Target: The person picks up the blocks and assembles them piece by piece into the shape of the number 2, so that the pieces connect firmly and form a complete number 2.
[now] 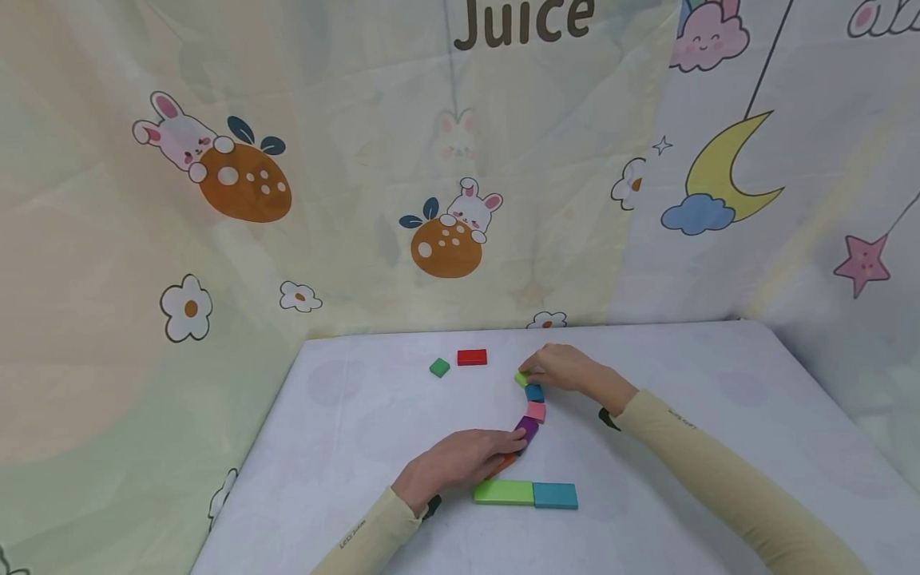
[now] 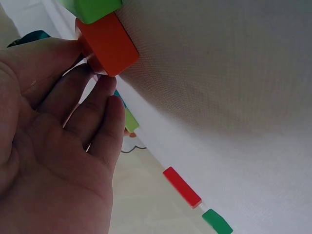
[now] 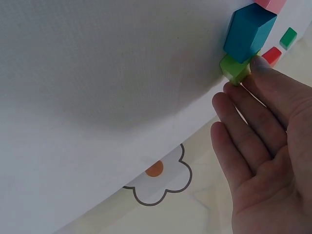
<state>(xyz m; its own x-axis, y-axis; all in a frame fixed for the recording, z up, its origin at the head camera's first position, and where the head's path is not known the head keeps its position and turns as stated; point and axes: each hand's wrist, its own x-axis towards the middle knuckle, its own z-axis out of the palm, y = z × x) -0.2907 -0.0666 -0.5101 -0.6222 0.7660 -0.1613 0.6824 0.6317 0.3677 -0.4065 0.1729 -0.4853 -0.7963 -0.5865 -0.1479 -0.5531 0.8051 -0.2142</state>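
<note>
A curved row of colored blocks runs up the table in the head view. My left hand (image 1: 463, 459) is at its near end, thumb and fingertips against the orange block (image 2: 109, 46). One of its fingers reaches onto the purple block (image 1: 528, 429). At the far end my right hand (image 1: 571, 371) pinches the light green block (image 3: 235, 69) between thumb and fingers. Beside that block stands the blue block (image 3: 249, 31), followed by the pink block (image 1: 536, 411). The left index finger is partly hidden in the left wrist view.
Nearest me, a long light green block (image 1: 503, 493) lies end to end with a teal block (image 1: 556, 496). A red block (image 1: 472, 357) and a small green block (image 1: 440, 367) lie toward the back of the white table (image 1: 345, 447). A printed curtain (image 1: 359, 160) hangs behind.
</note>
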